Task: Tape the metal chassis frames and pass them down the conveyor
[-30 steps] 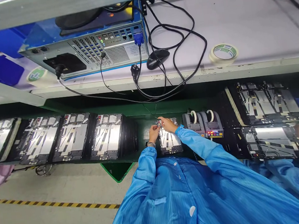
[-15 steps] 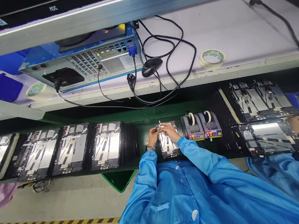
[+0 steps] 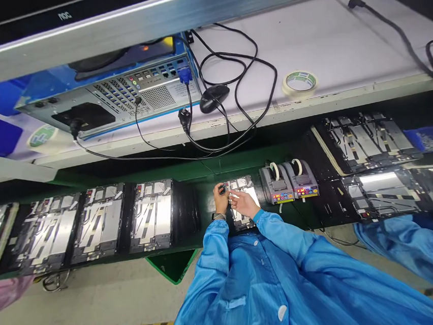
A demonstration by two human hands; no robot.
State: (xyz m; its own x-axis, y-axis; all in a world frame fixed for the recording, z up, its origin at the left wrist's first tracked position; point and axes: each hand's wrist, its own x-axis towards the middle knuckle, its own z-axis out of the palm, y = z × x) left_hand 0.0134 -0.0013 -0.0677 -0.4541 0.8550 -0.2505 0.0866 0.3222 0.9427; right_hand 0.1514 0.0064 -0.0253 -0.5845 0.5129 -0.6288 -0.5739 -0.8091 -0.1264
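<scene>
Small dark component (image 3: 223, 188), its long axis too small to tell, is pinched in the left hand (image 3: 220, 198) above the metal device frame (image 3: 242, 183), with the right hand (image 3: 243, 204) open just beside it

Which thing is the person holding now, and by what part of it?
The left hand pinches a small dark part; where on it is too small to tell. The right hand seems empty.
</scene>
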